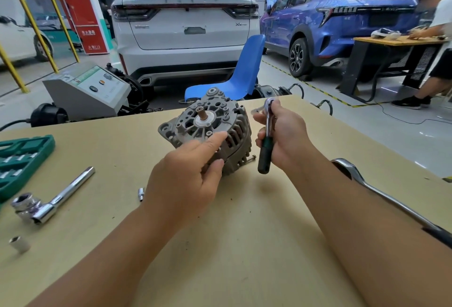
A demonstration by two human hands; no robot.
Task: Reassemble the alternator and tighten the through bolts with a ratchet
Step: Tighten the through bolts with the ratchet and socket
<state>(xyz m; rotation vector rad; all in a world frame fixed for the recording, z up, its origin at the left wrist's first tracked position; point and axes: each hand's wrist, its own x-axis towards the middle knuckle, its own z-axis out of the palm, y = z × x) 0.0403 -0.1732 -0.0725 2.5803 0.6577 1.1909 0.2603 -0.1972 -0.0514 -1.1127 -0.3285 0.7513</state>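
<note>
A grey alternator [208,121] stands tilted on the tan table [220,245], its rear housing with the copper shaft end facing me. My left hand [188,172] holds its near lower side, index finger stretched over the housing face and thumb under the finned rim. To its right, my right hand [283,135] grips a small ratchet [267,135] with a dark green handle, held upright with the chrome head on top, apart from the alternator. A loose bolt [252,158] lies by the alternator's base.
A green socket case [22,160] sits at the left edge. A chrome breaker bar [56,199], two loose sockets [19,244] [141,193] and a long ratchet [381,194] lie on the table. Behind are a blue chair [242,72], parked cars and a person at another bench.
</note>
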